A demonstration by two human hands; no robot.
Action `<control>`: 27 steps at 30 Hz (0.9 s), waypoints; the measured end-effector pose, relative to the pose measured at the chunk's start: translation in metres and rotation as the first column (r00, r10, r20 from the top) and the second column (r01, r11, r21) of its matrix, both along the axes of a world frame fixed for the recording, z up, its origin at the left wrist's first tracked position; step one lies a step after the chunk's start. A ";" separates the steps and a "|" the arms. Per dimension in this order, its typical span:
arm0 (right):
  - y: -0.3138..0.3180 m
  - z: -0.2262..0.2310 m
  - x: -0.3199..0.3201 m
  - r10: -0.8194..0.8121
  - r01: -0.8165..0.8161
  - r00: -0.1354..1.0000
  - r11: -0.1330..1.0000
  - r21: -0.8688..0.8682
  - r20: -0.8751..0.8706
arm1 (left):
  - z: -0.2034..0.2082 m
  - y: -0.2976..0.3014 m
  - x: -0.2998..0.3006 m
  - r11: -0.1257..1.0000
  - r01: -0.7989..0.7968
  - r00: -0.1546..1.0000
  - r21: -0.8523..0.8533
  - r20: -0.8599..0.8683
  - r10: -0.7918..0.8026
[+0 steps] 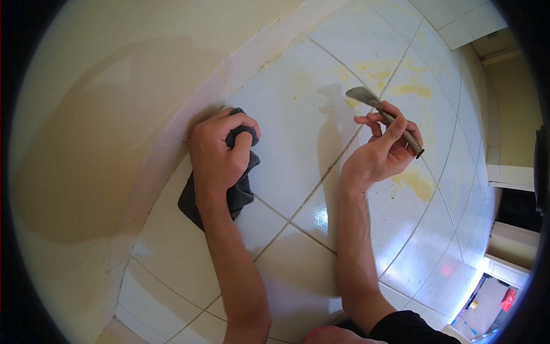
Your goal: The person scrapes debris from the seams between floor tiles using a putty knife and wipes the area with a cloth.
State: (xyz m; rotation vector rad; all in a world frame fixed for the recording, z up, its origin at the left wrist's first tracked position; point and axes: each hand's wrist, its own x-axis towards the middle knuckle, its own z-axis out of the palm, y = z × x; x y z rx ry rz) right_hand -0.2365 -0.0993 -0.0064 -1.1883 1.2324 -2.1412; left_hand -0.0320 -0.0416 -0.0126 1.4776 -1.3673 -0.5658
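Note:
My left hand (215,150) is closed round a bunched dark grey cloth (192,202), part of which spreads out below the palm. This hand is on the white tiled floor close to the wall's base. In my right hand (375,157) I hold a metal scraper (362,96) with a flat, flared blade and a long worn handle. The scraper is tilted, its blade toward the upper left. My thumb and fingers grip the handle while another finger sticks out. The blade appears raised off the floor, though the gap is hard to judge.
Yellow smears (415,184) mark the floor tiles (295,166) round my right hand and farther off. A cream wall (103,137) with a pale skirting (215,83) runs along the left. At the lower right a bright doorway (484,307) shows a red item beyond.

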 end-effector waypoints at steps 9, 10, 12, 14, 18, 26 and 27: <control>0.002 -0.004 0.002 0.189 -0.182 0.982 0.965 -0.187 0.020 | 0.000 0.000 -0.001 1.000 -0.005 1.000 0.002 -0.007 0.006; 0.001 -0.003 0.005 0.192 -0.184 0.981 0.965 -0.189 0.022 | 0.001 0.000 -0.001 1.000 -0.008 1.000 0.000 -0.005 0.008; 0.000 0.001 0.013 0.048 -0.057 0.992 0.996 -0.069 -0.117 | 0.002 0.001 -0.001 0.999 -0.005 1.000 0.034 -0.024 0.006; -0.001 -0.001 0.012 0.071 -0.077 0.989 0.996 -0.045 -0.130 | -0.001 0.000 -0.001 1.000 0.000 1.000 0.027 -0.017 0.000; -0.002 -0.007 0.004 0.204 -0.206 0.977 0.978 0.028 0.065 | -0.001 0.001 0.001 1.000 0.002 1.000 0.021 -0.016 -0.002; -0.012 -0.010 -0.029 0.357 -0.402 0.840 0.915 0.026 0.408 | 0.006 -0.002 -0.004 0.999 0.044 0.984 0.003 -0.174 -0.043; -0.012 -0.012 -0.035 0.411 -0.469 0.796 0.883 0.023 0.443 | 0.008 -0.003 -0.008 0.998 0.058 0.946 0.002 -0.320 -0.054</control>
